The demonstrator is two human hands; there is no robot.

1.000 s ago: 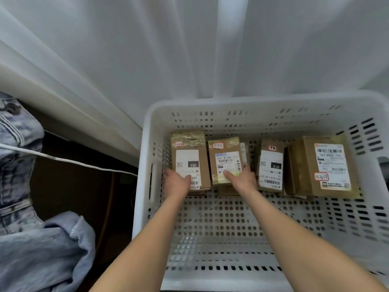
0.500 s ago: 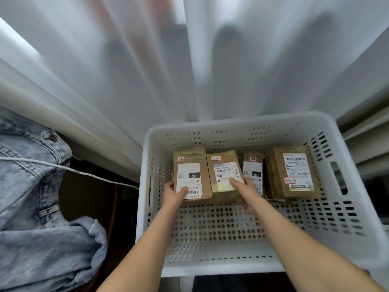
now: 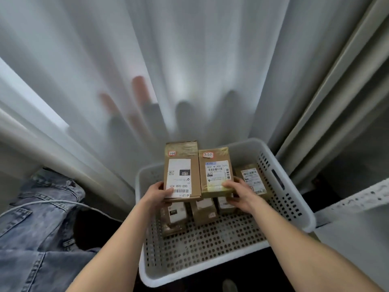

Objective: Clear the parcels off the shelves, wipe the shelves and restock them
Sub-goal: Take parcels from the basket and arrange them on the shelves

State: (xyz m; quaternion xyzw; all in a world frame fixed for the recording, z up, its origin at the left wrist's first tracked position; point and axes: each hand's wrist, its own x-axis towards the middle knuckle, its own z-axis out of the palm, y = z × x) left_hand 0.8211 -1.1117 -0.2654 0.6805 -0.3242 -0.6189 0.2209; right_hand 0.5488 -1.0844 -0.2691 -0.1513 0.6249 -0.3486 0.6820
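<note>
Two brown cardboard parcels with white labels are lifted above a white perforated basket (image 3: 280, 182). My left hand (image 3: 156, 193) grips the near end of the left parcel (image 3: 182, 171). My right hand (image 3: 239, 192) grips the near right corner of the right parcel (image 3: 215, 171). The two parcels are held side by side, touching. Below them, several more parcels (image 3: 203, 211) lie on the basket's floor at its far end, and a larger parcel (image 3: 251, 179) sits at the far right, partly hidden by my right hand.
A white sheer curtain (image 3: 189, 70) hangs right behind the basket. A denim garment (image 3: 37, 228) and a white cable (image 3: 52, 202) lie at the left. A white shelf (image 3: 357, 205) edge shows at the right. The floor under the basket is dark.
Both hands have lifted the two parcels up out of the basket. The view has pulled back and up, so the basket looks smaller and the parcels underneath show.
</note>
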